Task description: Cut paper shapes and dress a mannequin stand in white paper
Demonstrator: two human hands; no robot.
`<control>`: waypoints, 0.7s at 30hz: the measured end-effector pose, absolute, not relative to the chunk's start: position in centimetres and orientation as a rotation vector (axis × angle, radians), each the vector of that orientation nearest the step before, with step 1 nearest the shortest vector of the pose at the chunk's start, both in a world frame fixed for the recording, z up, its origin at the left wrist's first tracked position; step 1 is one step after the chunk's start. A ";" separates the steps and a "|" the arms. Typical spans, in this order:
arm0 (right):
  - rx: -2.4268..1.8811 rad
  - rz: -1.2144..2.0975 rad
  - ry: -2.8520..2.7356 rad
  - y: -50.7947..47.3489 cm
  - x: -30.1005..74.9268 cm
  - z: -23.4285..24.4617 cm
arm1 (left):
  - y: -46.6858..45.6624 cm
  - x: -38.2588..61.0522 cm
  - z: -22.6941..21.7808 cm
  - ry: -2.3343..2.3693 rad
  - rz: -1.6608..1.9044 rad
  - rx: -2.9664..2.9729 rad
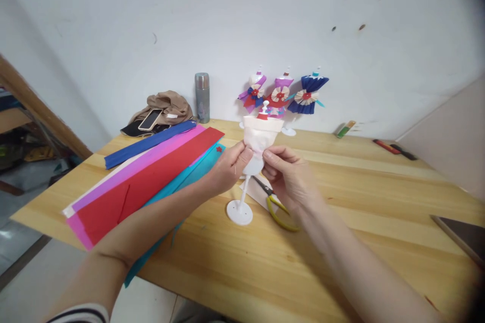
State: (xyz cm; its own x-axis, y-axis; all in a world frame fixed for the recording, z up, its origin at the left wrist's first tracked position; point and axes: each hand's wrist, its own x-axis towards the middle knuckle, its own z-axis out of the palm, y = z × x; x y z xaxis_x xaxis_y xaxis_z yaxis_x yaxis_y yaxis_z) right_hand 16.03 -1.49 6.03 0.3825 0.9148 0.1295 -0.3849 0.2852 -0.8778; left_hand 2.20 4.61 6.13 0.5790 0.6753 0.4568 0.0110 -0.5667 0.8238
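A small white dress form point(240, 212) on a round base stands tilted over the table, a red band at its neck. Pale cream crepe paper point(261, 130) is wrapped around its torso. At the left side of the waist, my left hand point(231, 164) pinches the paper against the form. My right hand point(284, 169) grips the paper's other side between thumb and fingers. Below the right hand lie scissors with yellow handles point(278, 214), partly over a pale sheet point(257, 196).
Several coloured paper strips, with a red strip point(151, 181) among them, cover the table's left. Behind stand three dressed forms, one in blue point(308, 93). A flask point(202, 98), brown cloth point(166, 106) and phone point(150, 119) are at back left; a glue stick point(345, 129) is at back right.
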 end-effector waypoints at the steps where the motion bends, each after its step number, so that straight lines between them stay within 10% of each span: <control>1: -0.879 0.984 -0.736 -1.6 16.0 6.0 | 4.5 2.3 6.1 0.562 1.036 2.010; 14: -1.072 0.253 -1.036 -2.2 14.9 4.3 | 3.4 3.2 6.0 0.765 1.132 1.981; 21: -1.016 0.562 -0.999 -2.0 15.1 5.0 | 3.7 3.1 5.6 0.777 1.131 1.885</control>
State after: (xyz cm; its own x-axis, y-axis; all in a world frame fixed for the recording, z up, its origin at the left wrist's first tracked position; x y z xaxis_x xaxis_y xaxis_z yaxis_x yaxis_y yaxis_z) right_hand 15.08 -2.04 4.99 0.4619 0.7826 0.4174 0.0488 0.4474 -0.8930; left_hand 3.08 3.71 5.59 0.4145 0.8066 0.4214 0.1039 -0.5020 0.8586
